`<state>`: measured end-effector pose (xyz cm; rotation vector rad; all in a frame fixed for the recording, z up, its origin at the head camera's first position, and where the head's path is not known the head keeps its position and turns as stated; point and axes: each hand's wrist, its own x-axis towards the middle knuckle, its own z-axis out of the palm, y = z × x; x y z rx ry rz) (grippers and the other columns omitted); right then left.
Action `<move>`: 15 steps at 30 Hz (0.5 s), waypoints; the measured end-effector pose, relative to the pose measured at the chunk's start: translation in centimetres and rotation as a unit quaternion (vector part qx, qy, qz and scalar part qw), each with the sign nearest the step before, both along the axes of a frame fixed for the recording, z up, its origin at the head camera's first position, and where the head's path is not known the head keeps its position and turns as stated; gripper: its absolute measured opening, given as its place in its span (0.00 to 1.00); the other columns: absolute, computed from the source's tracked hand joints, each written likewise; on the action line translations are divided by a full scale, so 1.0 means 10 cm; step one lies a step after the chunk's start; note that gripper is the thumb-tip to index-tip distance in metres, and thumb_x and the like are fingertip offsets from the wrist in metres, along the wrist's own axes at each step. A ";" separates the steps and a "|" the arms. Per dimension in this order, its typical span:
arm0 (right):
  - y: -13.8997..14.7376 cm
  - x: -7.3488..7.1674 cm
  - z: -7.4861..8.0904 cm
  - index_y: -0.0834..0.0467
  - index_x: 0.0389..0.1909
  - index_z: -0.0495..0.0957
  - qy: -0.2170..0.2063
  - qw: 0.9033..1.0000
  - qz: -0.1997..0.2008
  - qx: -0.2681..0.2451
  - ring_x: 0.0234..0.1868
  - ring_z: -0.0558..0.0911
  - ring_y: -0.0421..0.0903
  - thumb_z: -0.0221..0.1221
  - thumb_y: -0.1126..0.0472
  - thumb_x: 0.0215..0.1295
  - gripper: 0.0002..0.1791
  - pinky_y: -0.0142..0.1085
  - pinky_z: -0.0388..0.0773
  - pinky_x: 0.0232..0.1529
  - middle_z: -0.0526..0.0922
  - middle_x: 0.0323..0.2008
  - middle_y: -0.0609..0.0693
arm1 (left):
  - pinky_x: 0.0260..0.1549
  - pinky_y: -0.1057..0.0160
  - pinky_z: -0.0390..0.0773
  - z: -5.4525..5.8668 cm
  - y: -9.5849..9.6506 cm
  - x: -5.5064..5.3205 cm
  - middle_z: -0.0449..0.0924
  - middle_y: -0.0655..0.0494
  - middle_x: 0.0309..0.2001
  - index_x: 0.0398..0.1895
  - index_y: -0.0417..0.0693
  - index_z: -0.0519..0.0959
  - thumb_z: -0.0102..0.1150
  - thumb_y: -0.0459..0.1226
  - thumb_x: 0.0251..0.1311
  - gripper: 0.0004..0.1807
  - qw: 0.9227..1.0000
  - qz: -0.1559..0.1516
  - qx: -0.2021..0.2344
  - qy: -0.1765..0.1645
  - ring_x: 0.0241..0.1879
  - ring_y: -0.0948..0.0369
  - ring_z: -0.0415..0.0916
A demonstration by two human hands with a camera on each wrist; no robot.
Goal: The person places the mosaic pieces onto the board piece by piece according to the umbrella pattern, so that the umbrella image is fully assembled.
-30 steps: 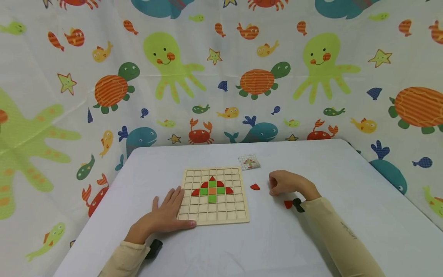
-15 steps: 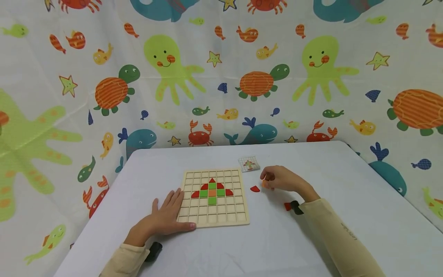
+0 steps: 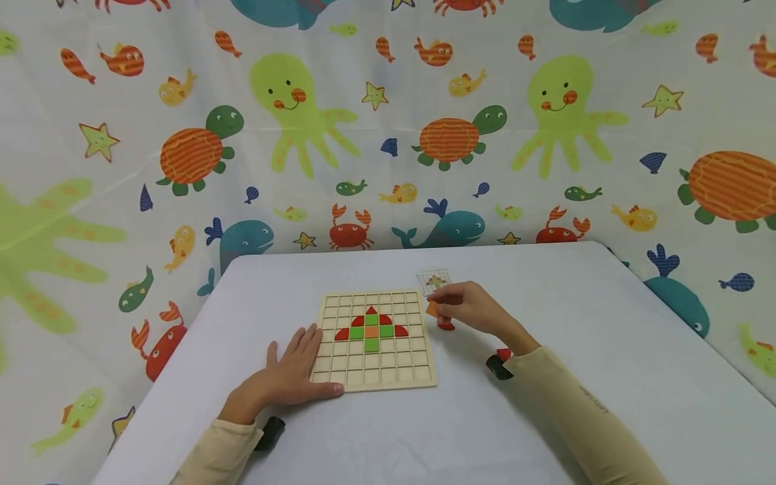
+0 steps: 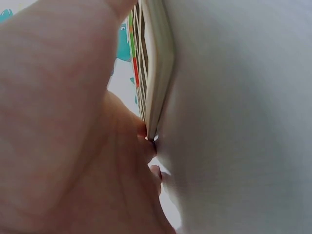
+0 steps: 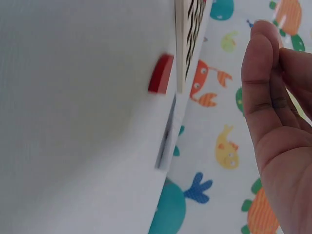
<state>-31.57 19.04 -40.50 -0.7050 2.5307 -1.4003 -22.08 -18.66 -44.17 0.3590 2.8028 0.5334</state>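
My left hand [image 3: 285, 378] lies with fingers spread against the left side of a wooden grid board [image 3: 388, 377], its thumb along the front corner. In the left wrist view the palm meets the board's edge [image 4: 163, 68]. Green squares, an orange square and several red pieces form an arrow-like pattern on the grid. Just off the board's right side, my right hand [image 3: 479, 311] pinches a small orange tile [image 3: 432, 308] between thumb and fingers. A red piece [image 3: 446, 327] lies on the table below that hand. The right wrist view hides the orange tile behind the fingertips [image 5: 258, 58].
A small pattern card [image 3: 428, 279] lies behind the board's right corner, partly covered by the right hand. Another red piece [image 3: 504, 353] is by the right wrist, near the black wrist camera [image 3: 499, 368]. A curtain with sea animals [image 3: 376, 148] hangs behind the white table [image 3: 388, 438].
My right hand has moved left toward the board, bringing the orange tile over the loose red piece. The left hand stays on the board's edge.
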 end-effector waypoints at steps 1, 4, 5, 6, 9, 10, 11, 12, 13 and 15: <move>-0.03 0.01 -0.01 0.70 0.61 0.84 -0.002 1.000 0.002 -0.002 0.38 0.86 0.48 0.62 0.70 0.75 0.17 0.38 0.85 0.48 0.89 0.44 0.54 | 0.69 0.20 0.30 0.00 0.00 0.00 0.42 0.34 0.86 0.86 0.33 0.46 0.69 0.71 0.55 0.73 1.000 0.000 0.001 -0.001 0.83 0.33 0.36; -0.11 0.05 -0.03 0.71 0.61 0.83 -0.011 1.000 0.011 -0.014 0.37 0.87 0.48 0.62 0.70 0.76 0.17 0.36 0.85 0.46 0.89 0.43 0.54 | 0.69 0.20 0.30 0.01 0.00 0.01 0.41 0.34 0.86 0.86 0.32 0.46 0.70 0.71 0.55 0.73 1.000 0.000 0.002 -0.002 0.83 0.33 0.35; -0.13 0.06 -0.04 0.72 0.61 0.82 -0.017 1.000 0.014 -0.022 0.36 0.87 0.49 0.62 0.71 0.76 0.17 0.37 0.86 0.45 0.89 0.42 0.55 | 0.69 0.20 0.30 0.01 0.00 0.01 0.42 0.34 0.86 0.86 0.33 0.46 0.70 0.71 0.55 0.73 1.000 0.000 0.002 -0.002 0.83 0.34 0.35; -0.14 0.07 -0.04 0.72 0.61 0.82 -0.018 0.999 0.017 -0.027 0.35 0.87 0.49 0.61 0.71 0.76 0.17 0.38 0.86 0.44 0.89 0.42 0.55 | 0.69 0.20 0.30 0.01 0.01 0.01 0.42 0.34 0.86 0.86 0.33 0.46 0.69 0.71 0.55 0.73 1.000 -0.002 0.001 -0.002 0.83 0.34 0.35; -0.19 0.11 -0.03 0.73 0.60 0.83 -0.012 0.999 0.021 -0.030 0.34 0.87 0.48 0.62 0.70 0.76 0.16 0.43 0.87 0.43 0.89 0.39 0.54 | 0.69 0.20 0.31 0.00 0.01 0.02 0.41 0.34 0.86 0.86 0.32 0.45 0.69 0.71 0.55 0.73 1.000 -0.005 0.000 -0.003 0.83 0.34 0.36; -0.21 0.11 -0.03 0.73 0.59 0.83 -0.004 0.999 0.025 -0.032 0.33 0.87 0.48 0.62 0.70 0.76 0.16 0.44 0.87 0.43 0.89 0.38 0.54 | 0.69 0.20 0.31 0.01 0.01 0.02 0.41 0.34 0.86 0.86 0.32 0.46 0.69 0.71 0.55 0.73 1.000 -0.005 0.000 -0.003 0.83 0.33 0.36; -0.23 0.12 -0.01 0.73 0.58 0.83 0.004 0.999 0.027 -0.031 0.33 0.87 0.48 0.63 0.70 0.75 0.15 0.44 0.87 0.42 0.90 0.38 0.54 | 0.69 0.20 0.30 0.01 0.01 0.02 0.42 0.34 0.86 0.86 0.32 0.46 0.69 0.71 0.55 0.73 1.000 -0.004 0.002 -0.003 0.83 0.33 0.36; -0.25 0.12 0.00 0.72 0.57 0.84 0.012 0.999 0.031 -0.030 0.33 0.87 0.48 0.63 0.69 0.75 0.14 0.43 0.86 0.39 0.90 0.37 0.53 | 0.69 0.20 0.30 0.02 0.01 0.02 0.42 0.33 0.85 0.86 0.32 0.46 0.69 0.71 0.55 0.73 1.000 -0.004 0.003 -0.002 0.83 0.33 0.36; -0.28 0.13 0.01 0.71 0.56 0.85 0.017 0.999 0.034 -0.031 0.33 0.87 0.48 0.63 0.69 0.75 0.13 0.43 0.86 0.38 0.90 0.36 0.53 | 0.69 0.20 0.30 0.03 0.01 0.03 0.41 0.33 0.85 0.85 0.32 0.46 0.69 0.71 0.55 0.73 1.000 -0.003 0.003 -0.002 0.83 0.33 0.35; -0.33 0.13 0.03 0.69 0.53 0.86 0.026 0.998 0.044 -0.036 0.33 0.88 0.47 0.64 0.69 0.75 0.11 0.41 0.86 0.38 0.90 0.35 0.52 | 0.69 0.20 0.29 0.03 0.01 0.02 0.41 0.33 0.85 0.85 0.31 0.46 0.69 0.71 0.55 0.73 1.000 -0.001 0.004 -0.001 0.83 0.33 0.35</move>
